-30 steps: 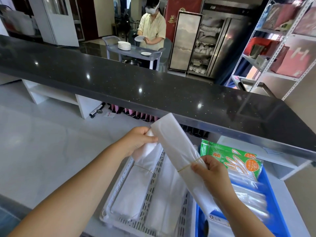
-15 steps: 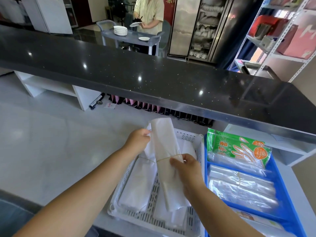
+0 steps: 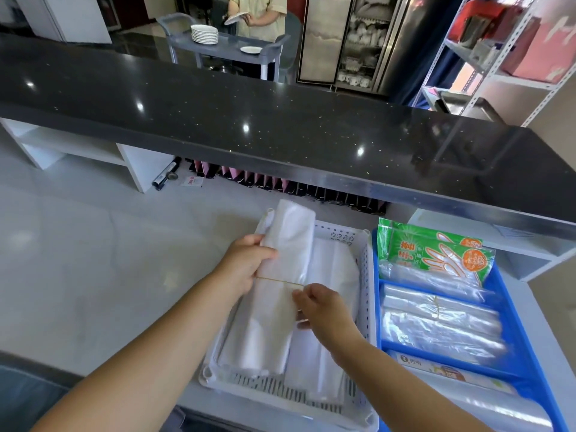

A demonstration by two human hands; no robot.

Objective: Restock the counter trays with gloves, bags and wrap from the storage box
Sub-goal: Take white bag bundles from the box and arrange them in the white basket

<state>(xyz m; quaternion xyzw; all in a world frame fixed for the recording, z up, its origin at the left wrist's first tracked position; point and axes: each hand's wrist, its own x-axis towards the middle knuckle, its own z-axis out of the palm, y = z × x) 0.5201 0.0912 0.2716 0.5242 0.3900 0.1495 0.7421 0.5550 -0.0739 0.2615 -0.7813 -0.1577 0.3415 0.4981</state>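
We stood behind a restaurant service counter. A long black stone countertop ran across; beyond it a person in a pale shirt handled plates at a grey cart, beside a glass-fronted dish cabinet and metal shelving.

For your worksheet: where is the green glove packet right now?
The green glove packet lies in the far compartment of the blue tray, right of the white basket.

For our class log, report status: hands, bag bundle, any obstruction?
Left hand grips bundle at the band. Right hand pinches its right edge. Bundle over white tray, on bags there. Nothing in the way.
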